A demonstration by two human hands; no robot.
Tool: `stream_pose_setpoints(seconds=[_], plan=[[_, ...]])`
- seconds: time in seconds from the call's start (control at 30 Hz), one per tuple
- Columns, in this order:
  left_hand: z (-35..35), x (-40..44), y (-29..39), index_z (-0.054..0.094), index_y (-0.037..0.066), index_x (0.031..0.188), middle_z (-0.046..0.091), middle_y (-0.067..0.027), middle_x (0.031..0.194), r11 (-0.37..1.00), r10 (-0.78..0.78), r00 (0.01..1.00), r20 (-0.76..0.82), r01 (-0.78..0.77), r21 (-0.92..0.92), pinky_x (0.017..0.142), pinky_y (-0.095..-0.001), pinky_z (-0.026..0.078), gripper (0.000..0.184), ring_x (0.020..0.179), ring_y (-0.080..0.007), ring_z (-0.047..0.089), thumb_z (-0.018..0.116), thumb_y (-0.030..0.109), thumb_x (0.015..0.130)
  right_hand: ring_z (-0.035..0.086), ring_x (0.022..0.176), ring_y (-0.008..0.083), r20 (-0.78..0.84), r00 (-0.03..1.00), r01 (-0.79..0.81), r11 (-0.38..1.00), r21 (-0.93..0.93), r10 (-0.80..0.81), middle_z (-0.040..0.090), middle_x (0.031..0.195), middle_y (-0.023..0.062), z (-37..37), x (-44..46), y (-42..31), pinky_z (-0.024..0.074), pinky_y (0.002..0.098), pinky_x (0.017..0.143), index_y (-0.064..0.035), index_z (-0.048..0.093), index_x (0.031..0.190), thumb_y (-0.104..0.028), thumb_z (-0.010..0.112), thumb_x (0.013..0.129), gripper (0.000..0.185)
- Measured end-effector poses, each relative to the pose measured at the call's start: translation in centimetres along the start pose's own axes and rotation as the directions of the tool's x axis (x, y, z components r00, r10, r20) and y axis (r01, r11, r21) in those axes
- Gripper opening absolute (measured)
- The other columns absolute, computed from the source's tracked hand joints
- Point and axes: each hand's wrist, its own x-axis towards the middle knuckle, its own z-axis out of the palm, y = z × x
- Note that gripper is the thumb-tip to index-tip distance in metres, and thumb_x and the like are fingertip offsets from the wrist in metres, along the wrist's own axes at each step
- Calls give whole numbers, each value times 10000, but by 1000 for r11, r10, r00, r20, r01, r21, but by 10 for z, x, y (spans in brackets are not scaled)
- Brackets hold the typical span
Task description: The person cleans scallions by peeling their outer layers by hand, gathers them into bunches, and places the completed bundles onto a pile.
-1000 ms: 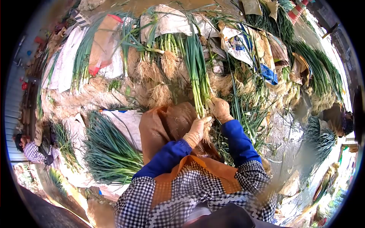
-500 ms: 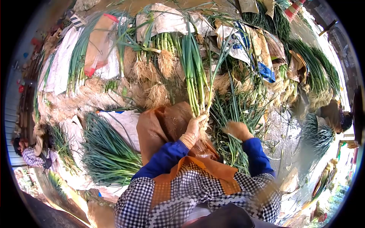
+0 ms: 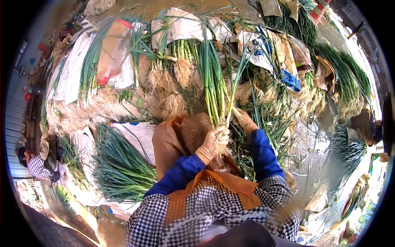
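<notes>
My left hand (image 3: 214, 142) is wrapped around a bunch of spring onions (image 3: 213, 88) just above their pale roots, over my lap. The green leaves point away from me and the roots (image 3: 222, 149) hang below the fist. My right hand (image 3: 245, 120) is at the right side of the bunch, its fingers closed at the base of an outer spring onion that leans to the right. Part of those fingertips is hidden by the stalk. A brown apron (image 3: 173, 136) covers my knees under the bunch.
Rooted spring onions (image 3: 183, 72) lie in a row ahead, partly under sacks (image 3: 179, 24). Loose leaves (image 3: 271, 117) are heaped at my right. A pile of trimmed-looking spring onions (image 3: 119, 164) lies at my left. Another person (image 3: 39, 166) is at the far left.
My right hand has moved from over the loose leaves up and left to the bunch, meeting the outer stalk. My left hand keeps its hold. The view has shifted slightly.
</notes>
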Motion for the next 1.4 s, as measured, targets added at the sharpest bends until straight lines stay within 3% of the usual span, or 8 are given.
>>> stream_pose_setpoints(seconds=[0.2, 0.27, 0.47, 0.6, 0.77, 1.1, 1.3, 1.4], plan=[[2, -7, 7, 512, 27, 996, 425, 8, 684, 967, 180, 959, -219, -132, 218, 403, -188, 326, 163, 490, -55, 372, 452, 150, 908, 523, 537, 94, -216, 974, 211, 604, 769, -66, 575, 661, -3, 75, 57, 29, 362, 190, 462, -78, 618, 910, -288, 464, 925, 260], [1, -7, 6, 523, 25, 1008, 442, 7, 683, 962, 200, 948, -250, -142, 232, 397, -186, 324, 181, 489, -55, 383, 459, 160, 905, 505, 534, 112, -495, 828, 302, 953, -2, -264, 551, 595, 9, 74, 43, 57, 399, 261, 504, -31, 633, 857, -248, 458, 912, 285], [1, -7, 10, 509, -21, 1055, 454, 4, 688, 978, 167, 967, -194, -138, 155, 401, -181, 332, 239, 499, -57, 399, 459, 150, 897, 556, 609, 151, -310, 950, -124, 874, -470, -32, 586, 648, 50, 2, -96, 44, 447, 309, 582, -32, 631, 947, -399, 469, 889, 406], [12, -8, 6, 574, -12, 1004, 521, -8, 712, 911, 226, 921, -317, -84, 404, 424, -197, 342, 226, 499, -74, 417, 505, 159, 874, 633, 935, 227, -127, 902, -22, -251, -968, 413, 637, 971, 61, -64, -117, 65, 512, 301, 752, -188, 585, 1113, -420, 495, 871, 347], [15, -2, -15, 602, 18, 1049, 619, -40, 861, 789, 412, 825, -386, -112, 604, 536, -212, 426, 238, 659, -105, 558, 556, 146, 853, 608, 682, 293, -37, 753, 282, 372, -884, -657, 624, 753, 105, 11, -20, -68, 480, 375, 595, -144, 628, 936, -341, 571, 826, 232], [7, -8, -11, 560, 12, 1096, 598, -45, 913, 744, 363, 874, -322, -64, 666, 691, -223, 469, 281, 776, -124, 560, 584, 121, 839, 640, 705, 277, 111, 929, 30, -226, -974, -353, 632, 752, 98, 26, 128, -110, 507, 377, 619, -132, 572, 848, -257, 505, 814, 145], [-13, 4, -15, 580, 2, 1051, 598, -34, 878, 734, 418, 878, -234, -175, 657, 668, -238, 473, 251, 728, -130, 564, 600, 99, 821, 591, 906, 183, -483, 591, -252, 422, -871, -646, 599, 1038, 55, -136, 33, -164, 510, 328, 699, -128, 561, 1060, -123, 455, 872, 216], [-14, 4, -17, 584, -1, 1036, 597, -37, 851, 761, 399, 877, -267, -155, 629, 650, -242, 471, 234, 712, -130, 566, 600, 84, 819, 472, 611, 132, -703, 241, 330, 738, -589, -669, 533, 693, -11, -179, -69, -139, 372, 250, 532, -78, 637, 778, -171, 557, 817, 128]])
